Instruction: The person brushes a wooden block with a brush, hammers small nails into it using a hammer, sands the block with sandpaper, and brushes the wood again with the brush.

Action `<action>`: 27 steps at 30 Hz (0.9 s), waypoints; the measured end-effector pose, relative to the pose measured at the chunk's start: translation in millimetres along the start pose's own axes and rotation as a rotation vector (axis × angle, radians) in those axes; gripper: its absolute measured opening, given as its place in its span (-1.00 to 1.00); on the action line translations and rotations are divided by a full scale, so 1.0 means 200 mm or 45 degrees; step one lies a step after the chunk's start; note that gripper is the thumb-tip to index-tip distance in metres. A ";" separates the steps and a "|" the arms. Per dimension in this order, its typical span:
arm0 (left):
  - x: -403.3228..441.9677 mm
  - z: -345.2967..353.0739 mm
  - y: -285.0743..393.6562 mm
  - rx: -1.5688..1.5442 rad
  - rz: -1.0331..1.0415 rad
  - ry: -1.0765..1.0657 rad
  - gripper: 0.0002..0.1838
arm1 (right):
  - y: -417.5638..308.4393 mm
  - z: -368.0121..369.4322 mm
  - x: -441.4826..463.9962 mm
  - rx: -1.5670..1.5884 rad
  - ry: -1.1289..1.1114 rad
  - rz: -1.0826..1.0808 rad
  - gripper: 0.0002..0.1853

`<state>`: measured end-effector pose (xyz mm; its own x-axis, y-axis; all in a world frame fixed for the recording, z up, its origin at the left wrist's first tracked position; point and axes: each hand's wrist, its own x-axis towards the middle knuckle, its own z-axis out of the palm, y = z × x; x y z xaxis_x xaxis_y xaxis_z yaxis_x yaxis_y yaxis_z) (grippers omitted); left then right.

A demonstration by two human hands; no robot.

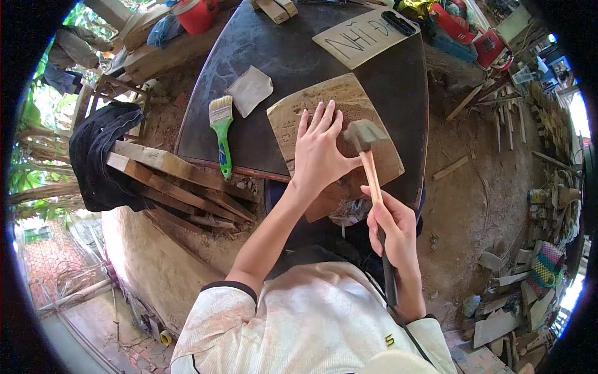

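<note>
Brown wooden board [369,106] lay at the near side of the dark tabletop [286,62], under the left hand [321,140], its fingers spread loosely across the middle. The right hand [395,218] had its fingers wrapped around the hammer [370,168], whose head stood over the board's right part; whether metal met wood was hard to tell. Left lay a green brush [223,143].

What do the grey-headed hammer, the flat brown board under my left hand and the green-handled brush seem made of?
Grey-headed hammer: dull grey head, probably metal; smooth, pale brown shaft, likely wood; dark lower handle, perhaps rubber.
Flat brown board: likely unpainted wood, judging by its streaky, pitted surface.
Green-handled brush: shiny handle, plastic or painted wood; pale bristles, fibre unclear.
</note>
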<state>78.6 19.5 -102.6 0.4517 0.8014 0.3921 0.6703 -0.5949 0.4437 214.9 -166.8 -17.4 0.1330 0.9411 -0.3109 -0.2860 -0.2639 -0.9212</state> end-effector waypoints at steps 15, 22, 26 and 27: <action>0.00 0.00 0.00 0.011 -0.006 0.007 0.28 | 0.02 -0.06 -0.05 0.115 -0.090 -0.315 -0.45; 0.01 0.00 0.00 0.016 -0.008 -0.002 0.27 | -0.06 -0.02 -0.04 -0.048 0.094 -0.073 -0.45; 0.00 0.00 0.00 0.012 -0.029 -0.030 0.22 | 0.02 -0.06 -0.04 0.080 -0.056 -0.300 -0.45; 0.01 0.00 0.00 0.013 -0.028 -0.032 0.21 | 0.03 -0.05 -0.02 0.063 -0.018 -0.191 -0.46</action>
<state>79.3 20.9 -102.9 0.4513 0.8158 0.3615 0.6861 -0.5763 0.4440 222.8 -174.1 -23.3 0.1648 0.9721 -0.1671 -0.3103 -0.1097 -0.9443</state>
